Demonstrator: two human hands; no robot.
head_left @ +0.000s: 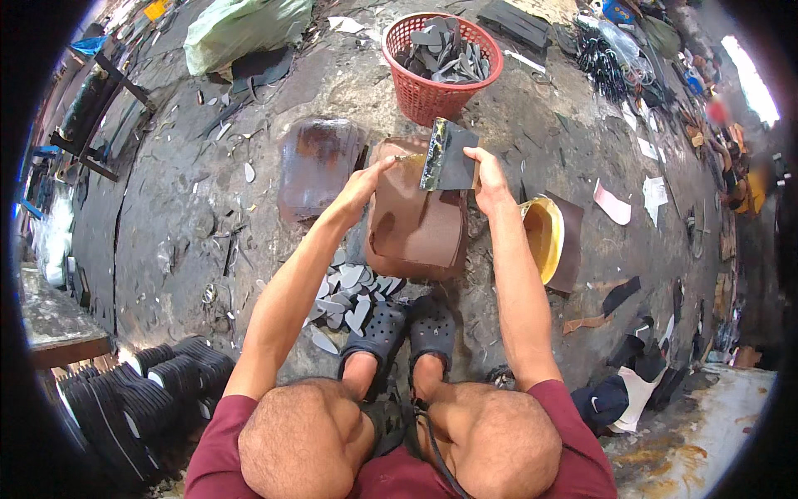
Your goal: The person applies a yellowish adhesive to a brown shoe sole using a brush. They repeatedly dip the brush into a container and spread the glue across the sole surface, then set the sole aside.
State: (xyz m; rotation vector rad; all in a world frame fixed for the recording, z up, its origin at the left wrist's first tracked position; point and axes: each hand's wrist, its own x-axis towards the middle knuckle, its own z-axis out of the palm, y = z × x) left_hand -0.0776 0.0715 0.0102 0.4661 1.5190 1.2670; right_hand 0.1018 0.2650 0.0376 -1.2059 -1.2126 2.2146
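A stack of brown sheets (416, 237) lies on the floor in front of my shoes. My left hand (371, 180) is closed at the far left of this stack, pinching the edge of a brown sheet (405, 174) with a yellowish, glue-like border. In my right hand (492, 177) is a dark grey rectangular piece (454, 156), its left edge crusted with pale residue. The thumb rests on top of that piece and the other fingers are mostly hidden. Both hands are above the far half of the stack.
Beyond the stack stands a red basket (443, 98) of grey cut pieces. A dark glossy slab (320, 166) lies left, a yellow-lined container (542, 237) right. Loose grey cutouts (349, 291) are beside my shoes (431, 331). Black soles (137, 399) are stacked lower left.
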